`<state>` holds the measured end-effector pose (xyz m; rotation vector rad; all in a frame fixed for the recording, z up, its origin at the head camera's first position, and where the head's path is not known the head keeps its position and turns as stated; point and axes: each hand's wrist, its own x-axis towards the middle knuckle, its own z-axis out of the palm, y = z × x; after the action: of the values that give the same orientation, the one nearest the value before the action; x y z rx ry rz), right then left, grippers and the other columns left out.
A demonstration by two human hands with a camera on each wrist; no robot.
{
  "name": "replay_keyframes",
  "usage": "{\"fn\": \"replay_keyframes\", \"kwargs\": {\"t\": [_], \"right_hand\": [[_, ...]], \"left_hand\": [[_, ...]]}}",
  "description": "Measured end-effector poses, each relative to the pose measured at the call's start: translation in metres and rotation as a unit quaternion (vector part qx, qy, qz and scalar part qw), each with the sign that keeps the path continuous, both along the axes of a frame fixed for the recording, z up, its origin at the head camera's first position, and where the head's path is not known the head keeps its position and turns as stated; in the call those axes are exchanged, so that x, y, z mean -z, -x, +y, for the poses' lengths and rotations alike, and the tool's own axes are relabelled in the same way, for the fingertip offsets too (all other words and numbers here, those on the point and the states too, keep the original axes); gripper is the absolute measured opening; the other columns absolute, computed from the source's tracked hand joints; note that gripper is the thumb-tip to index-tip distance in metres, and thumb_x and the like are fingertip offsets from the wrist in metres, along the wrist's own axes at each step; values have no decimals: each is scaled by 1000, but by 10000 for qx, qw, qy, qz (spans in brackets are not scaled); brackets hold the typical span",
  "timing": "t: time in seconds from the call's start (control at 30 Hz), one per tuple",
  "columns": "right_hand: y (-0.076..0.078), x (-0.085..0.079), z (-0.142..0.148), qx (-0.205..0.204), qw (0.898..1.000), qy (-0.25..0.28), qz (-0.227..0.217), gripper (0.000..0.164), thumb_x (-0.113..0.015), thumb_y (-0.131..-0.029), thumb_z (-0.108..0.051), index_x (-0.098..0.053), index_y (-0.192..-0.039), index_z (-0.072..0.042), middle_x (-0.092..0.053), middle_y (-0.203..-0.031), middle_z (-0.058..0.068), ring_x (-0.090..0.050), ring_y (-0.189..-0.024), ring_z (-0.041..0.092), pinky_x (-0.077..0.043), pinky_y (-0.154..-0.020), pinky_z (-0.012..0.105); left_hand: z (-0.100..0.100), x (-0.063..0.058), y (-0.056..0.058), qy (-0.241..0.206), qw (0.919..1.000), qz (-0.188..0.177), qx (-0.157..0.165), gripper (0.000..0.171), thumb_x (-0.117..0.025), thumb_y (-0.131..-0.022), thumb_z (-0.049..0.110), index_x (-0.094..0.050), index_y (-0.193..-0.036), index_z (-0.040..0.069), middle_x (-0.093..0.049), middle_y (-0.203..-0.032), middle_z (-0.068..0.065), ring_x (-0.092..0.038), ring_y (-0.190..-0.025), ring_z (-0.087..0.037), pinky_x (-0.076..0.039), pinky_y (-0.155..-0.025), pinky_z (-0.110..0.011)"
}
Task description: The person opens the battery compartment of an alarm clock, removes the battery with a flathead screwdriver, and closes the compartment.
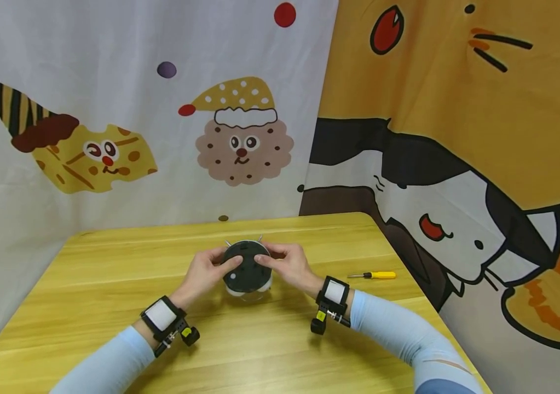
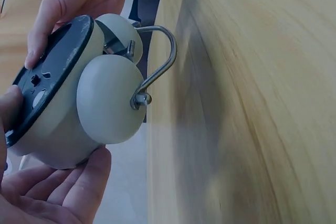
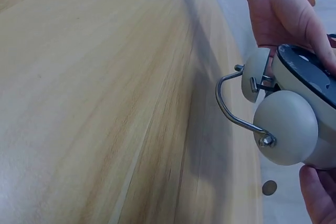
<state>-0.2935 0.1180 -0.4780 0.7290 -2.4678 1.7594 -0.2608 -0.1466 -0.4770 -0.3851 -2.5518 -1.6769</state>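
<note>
A white twin-bell alarm clock (image 1: 246, 276) with a black back cover is held just above the table, its back turned up and its bells toward me. My left hand (image 1: 206, 273) grips one side, thumb on the back cover and fingers underneath. The other side is gripped by my right hand (image 1: 289, 265), whose thumb also lies on the cover. In the left wrist view, a metal handle arches between the two white bells (image 2: 110, 100), with a small hammer between them. Neither wrist view shows the clock's face.
To the right on the wooden table (image 1: 260, 355) lies a screwdriver (image 1: 380, 275) with a yellow handle, its shaft pointing left. A cartoon-printed curtain (image 1: 171, 202) hangs behind the table and along its right side.
</note>
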Motion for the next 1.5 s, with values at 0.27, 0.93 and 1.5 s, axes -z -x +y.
{"fn": "replay_keyframes", "kwargs": {"t": [0.27, 0.93, 1.5], "right_hand": [[3, 5, 1, -22, 9997, -177, -193, 39, -86, -102, -34, -82, -136, -17, -85, -127, 9, -85, -109, 20, -65, -87, 23], [5, 14, -2, -112, 9905, -114, -1366, 39, -84, -103, -39, -85, -129, -10, -87, -113, 14, -87, -93, 21, -69, -83, 41], [4, 22, -7, 118, 9896, -783, -1201, 33, -83, -103, -45, -91, -109, -13, -88, -90, 6, -83, -71, 16, -61, -61, 27]], "left_hand": [[3, 3, 3, -9, 9997, -225, -67, 41, -79, -106, 43, -83, -130, 9, -87, -113, -10, -81, -97, -13, -61, -84, -25], [5, 7, -1, 755, 9936, -657, -514, 45, -75, -107, 52, -88, -108, 8, -82, -86, -4, -63, -74, -15, -46, -66, -27], [9, 9, -2, 1142, 9884, -872, -500, 43, -75, -109, 43, -82, -91, 4, -76, -72, -5, -73, -60, -16, -56, -55, -28]]}}
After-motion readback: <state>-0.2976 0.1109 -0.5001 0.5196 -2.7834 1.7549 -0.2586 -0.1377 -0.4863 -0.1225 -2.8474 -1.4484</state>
